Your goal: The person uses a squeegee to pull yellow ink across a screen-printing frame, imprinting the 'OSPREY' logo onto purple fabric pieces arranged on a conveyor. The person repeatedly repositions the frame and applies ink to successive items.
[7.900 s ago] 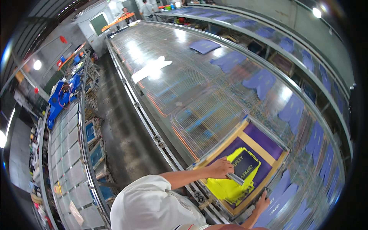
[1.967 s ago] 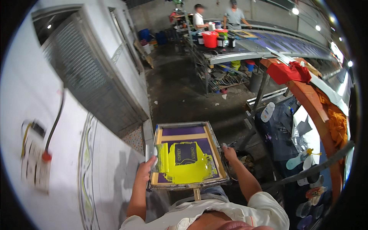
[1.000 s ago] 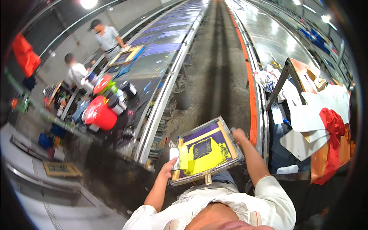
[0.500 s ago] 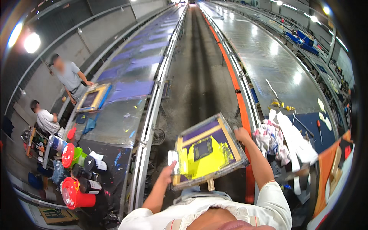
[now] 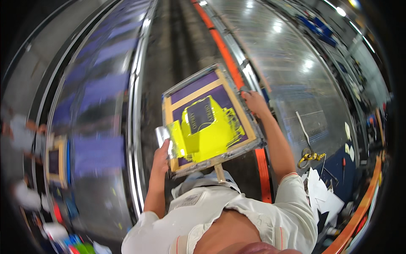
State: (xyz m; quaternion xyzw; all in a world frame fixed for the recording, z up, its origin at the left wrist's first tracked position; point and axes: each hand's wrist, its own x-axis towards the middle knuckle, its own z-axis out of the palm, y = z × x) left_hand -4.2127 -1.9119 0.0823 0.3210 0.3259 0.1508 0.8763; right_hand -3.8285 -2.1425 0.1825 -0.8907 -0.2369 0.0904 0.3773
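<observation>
Two hands, left (image 5: 162, 153) and right (image 5: 256, 103), on one screen frame (image 5: 224, 96)

Frame found tilted, carried just in front of the person's body, over the aisle floor (image 5: 177, 46) between two long surfaces. Mesh is purple, crossed by a tan band near the far end. Bright yellow ink (image 5: 211, 144) covers much of the nearer portion, around a dark rectangular design area. A squeegee (image 5: 177, 139), its silver plate outermost and its inner part coated yellow, lies across the left edge. Left hand pinches that silver plate, thumb uppermost; whether its fingers also grip the frame beneath cannot be told. Right hand is closed on the right edge, near the far corner. A wooden strip (image 5: 220, 173) projects from the near edge, toward the person's waist.

Left surface (image 5: 108, 201) bears purple pieces (image 5: 103, 86) and a second frame (image 5: 53, 163), blue along one side. A co-worker in grey (image 5: 19, 127) stands beyond, blurred. An orange strip (image 5: 220, 46) runs along the near side of the right surface (image 5: 292, 80), which carries white sheets (image 5: 323, 194) and a red-handled tool (image 5: 344, 165).
</observation>
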